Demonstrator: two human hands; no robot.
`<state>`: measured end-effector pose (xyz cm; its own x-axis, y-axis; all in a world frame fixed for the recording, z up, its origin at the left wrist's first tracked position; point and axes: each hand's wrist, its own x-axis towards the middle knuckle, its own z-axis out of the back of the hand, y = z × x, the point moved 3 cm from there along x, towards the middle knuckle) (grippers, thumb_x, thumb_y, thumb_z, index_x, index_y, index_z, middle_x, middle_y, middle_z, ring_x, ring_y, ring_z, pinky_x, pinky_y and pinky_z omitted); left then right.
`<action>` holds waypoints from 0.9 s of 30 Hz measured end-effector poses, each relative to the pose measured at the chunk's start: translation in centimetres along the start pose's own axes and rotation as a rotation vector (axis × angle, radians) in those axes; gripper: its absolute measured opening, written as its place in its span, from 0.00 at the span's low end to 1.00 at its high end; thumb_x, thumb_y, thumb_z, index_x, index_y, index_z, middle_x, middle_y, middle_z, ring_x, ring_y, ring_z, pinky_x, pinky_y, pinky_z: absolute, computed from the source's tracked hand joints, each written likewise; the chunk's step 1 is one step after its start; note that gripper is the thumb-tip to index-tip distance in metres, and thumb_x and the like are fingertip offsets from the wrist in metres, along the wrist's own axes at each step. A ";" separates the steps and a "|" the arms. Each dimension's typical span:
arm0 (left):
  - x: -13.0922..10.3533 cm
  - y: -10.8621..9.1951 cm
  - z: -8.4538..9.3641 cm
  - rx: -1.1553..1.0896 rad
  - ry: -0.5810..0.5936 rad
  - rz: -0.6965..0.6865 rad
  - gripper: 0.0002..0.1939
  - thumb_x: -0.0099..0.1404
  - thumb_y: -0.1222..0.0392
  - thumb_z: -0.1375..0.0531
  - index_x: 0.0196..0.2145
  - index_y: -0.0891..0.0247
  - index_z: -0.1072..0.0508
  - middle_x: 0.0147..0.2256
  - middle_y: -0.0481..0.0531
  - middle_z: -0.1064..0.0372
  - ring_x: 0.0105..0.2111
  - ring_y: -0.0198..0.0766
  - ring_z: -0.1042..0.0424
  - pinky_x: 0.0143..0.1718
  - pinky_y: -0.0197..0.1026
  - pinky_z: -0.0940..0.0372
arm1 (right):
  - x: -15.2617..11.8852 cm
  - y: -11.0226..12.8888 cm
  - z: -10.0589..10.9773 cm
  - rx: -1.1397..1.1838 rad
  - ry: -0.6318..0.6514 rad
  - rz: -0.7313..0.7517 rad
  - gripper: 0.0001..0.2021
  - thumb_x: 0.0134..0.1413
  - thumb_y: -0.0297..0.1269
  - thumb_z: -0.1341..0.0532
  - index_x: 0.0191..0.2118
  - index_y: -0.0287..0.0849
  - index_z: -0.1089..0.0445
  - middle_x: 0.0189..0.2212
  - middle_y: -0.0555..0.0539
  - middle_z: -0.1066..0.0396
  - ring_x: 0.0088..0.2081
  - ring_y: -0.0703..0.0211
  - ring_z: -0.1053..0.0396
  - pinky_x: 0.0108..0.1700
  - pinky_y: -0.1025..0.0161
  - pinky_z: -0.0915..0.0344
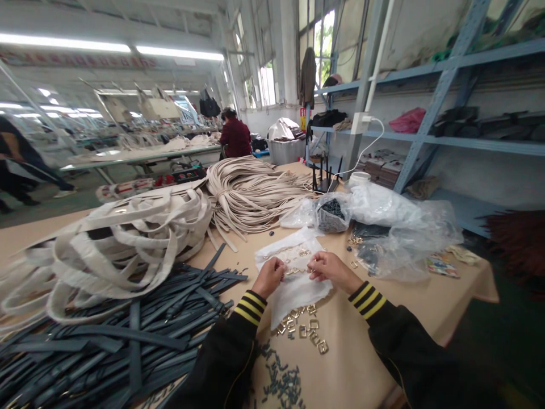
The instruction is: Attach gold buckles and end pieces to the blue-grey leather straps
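My left hand (pixel 269 276) and my right hand (pixel 327 266) both pinch the near part of a clear plastic bag (pixel 293 267) lying on the tan table (pixel 353 352). The bag holds small gold metal buckles. Several loose gold buckles (pixel 304 329) lie on the table just below the bag, between my forearms. Both sleeves are black with yellow-striped cuffs.
Dark blue straps (pixel 128 335) are heaped at the near left, cream straps (pixel 123 238) and cords (pixel 251 190) behind them. Small dark pieces (pixel 283 383) lie near the front edge. Plastic bags (pixel 383 221) sit at the right. Blue shelving (pixel 447 91) stands behind. A person (pixel 234 136) sits far off.
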<state>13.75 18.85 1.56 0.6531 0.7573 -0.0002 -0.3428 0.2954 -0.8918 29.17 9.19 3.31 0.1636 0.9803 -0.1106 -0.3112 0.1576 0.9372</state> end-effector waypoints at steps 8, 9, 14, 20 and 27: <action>-4.0 -0.1 0.0 -0.332 -0.050 0.096 0.06 0.54 0.60 0.47 0.25 0.64 0.42 0.22 0.45 0.36 0.14 0.25 0.43 0.12 0.28 0.51 | -4.6 -0.2 -4.1 0.021 0.472 -0.086 0.04 0.47 0.33 0.46 0.31 0.38 0.39 0.19 0.52 0.33 0.21 0.67 0.33 0.23 0.72 0.37; -4.2 0.0 -0.1 -0.375 -0.045 0.115 0.07 0.54 0.60 0.47 0.26 0.65 0.42 0.22 0.46 0.35 0.15 0.25 0.43 0.13 0.28 0.50 | -4.8 -0.7 -4.5 -0.003 0.486 -0.098 0.04 0.48 0.32 0.46 0.31 0.38 0.38 0.19 0.52 0.33 0.21 0.67 0.33 0.23 0.71 0.37; -5.5 0.1 -0.4 -0.593 0.014 0.214 0.11 0.58 0.54 0.47 0.29 0.66 0.39 0.28 0.52 0.32 0.22 0.27 0.34 0.24 0.31 0.37 | -5.1 -2.2 -5.7 -0.074 0.524 -0.181 0.09 0.48 0.29 0.49 0.37 0.39 0.38 0.23 0.49 0.30 0.22 0.66 0.32 0.24 0.69 0.35; -7.2 -0.1 -0.4 -0.844 -0.020 0.312 0.13 0.59 0.53 0.45 0.34 0.68 0.37 0.33 0.57 0.30 0.29 0.32 0.30 0.35 0.37 0.35 | -5.4 -0.1 -5.2 -0.295 0.450 0.099 0.10 0.48 0.31 0.46 0.37 0.40 0.33 0.29 0.48 0.29 0.29 0.63 0.32 0.31 0.68 0.37; -7.8 -0.9 -0.8 -0.460 0.032 0.108 0.19 0.60 0.47 0.48 0.37 0.69 0.34 0.37 0.59 0.30 0.38 0.39 0.31 0.41 0.42 0.38 | -1.9 2.1 -1.8 -0.680 -0.092 0.238 0.09 0.51 0.29 0.47 0.39 0.38 0.33 0.35 0.45 0.32 0.36 0.62 0.34 0.40 0.66 0.41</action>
<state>9.55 12.19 2.01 0.6534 0.7489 -0.1111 -0.0799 -0.0778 -0.9938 26.52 7.90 4.87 0.0878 0.9880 0.1274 -0.8567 0.0096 0.5157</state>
